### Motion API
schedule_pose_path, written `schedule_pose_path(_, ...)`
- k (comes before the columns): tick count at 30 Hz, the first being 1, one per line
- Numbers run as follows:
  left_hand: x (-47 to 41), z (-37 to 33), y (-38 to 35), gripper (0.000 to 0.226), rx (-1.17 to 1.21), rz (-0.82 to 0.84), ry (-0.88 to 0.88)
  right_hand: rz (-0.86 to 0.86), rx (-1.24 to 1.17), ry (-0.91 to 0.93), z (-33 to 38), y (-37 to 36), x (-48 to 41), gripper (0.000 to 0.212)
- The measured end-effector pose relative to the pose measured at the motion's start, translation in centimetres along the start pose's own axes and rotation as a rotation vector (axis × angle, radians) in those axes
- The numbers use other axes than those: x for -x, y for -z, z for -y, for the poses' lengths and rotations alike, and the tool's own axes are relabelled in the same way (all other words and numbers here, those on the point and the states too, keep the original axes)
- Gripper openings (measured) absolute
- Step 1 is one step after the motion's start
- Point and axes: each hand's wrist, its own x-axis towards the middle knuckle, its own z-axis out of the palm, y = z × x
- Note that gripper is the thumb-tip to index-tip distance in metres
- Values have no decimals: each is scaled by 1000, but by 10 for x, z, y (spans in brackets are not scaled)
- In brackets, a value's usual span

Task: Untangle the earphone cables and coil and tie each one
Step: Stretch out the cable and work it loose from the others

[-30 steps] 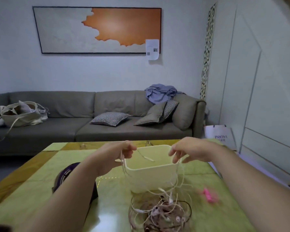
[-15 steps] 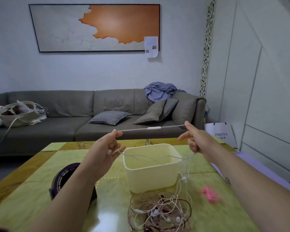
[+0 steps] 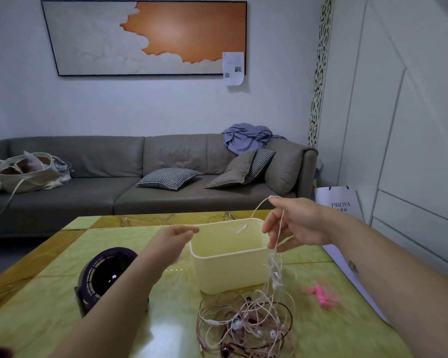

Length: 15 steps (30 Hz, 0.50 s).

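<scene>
2 hands are raised above the green surface point(image 3: 57, 295). The right hand point(image 3: 299, 223) grips 1 pale pink earphone cable point(image 3: 258, 206) between curled fingers and thumb; the strand loops over the top of that hand, and its 1 inline remote point(image 3: 242, 228) dangles over the 1 cream bin point(image 3: 228, 270). From under the hand the cable falls in front of the bin's right corner into 1 tangle point(image 3: 246, 324) of pink, white and dark cables lying on the surface just in front of the bin. The number of earphones in it cannot be counted. The left hand point(image 3: 177, 236) is blurred, fingertips drawn together; I cannot tell whether it pinches a strand. 1 round dark fan point(image 3: 106, 275) stands left of the bin. Blurred pink pieces point(image 3: 321, 297) lie to the right, count unclear.
</scene>
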Motion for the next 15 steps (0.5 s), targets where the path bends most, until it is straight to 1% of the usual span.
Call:
schedule_pose_path(1,3,1,-5,21,-106,19,-40,23,-78,15,1,-3,0,63)
schedule_pose_path(2,7,0,-10,23,-184,2,-88,42,-158,30,1,-6,0,61)
schedule_pose_path(3,14,-2,-15,23,-210,-45,-151,59,-238,41,1,-9,0,60)
schedule_pose_path(4,21,-6,-19,22,-180,-81,-228,71,-313,47,0,-12,-1,59)
schedule_pose_path(5,26,-9,-23,18,-120,-66,-300,82,-381,49,-1,-16,-1,57)
schedule_pose_path(6,31,-14,-26,15,-66,6,-353,89,-442,51,-2,-19,-1,56)
schedule_pose_path(8,39,-20,-35,14,-35,216,-373,84,-536,68,-2,-25,-2,53)
schedule_pose_path(9,42,-22,-39,15,-35,274,-369,80,-571,83,-1,-28,-2,52)
schedule_pose_path(10,43,-23,-43,14,-33,282,-369,80,-601,103,0,-30,-3,52)
schedule_pose_path(12,43,-26,-47,4,1,214,-378,86,-648,162,4,-32,-3,52)
schedule_pose_path(15,37,-28,-42,11,121,150,-369,57,-688,260,9,-29,-2,50)
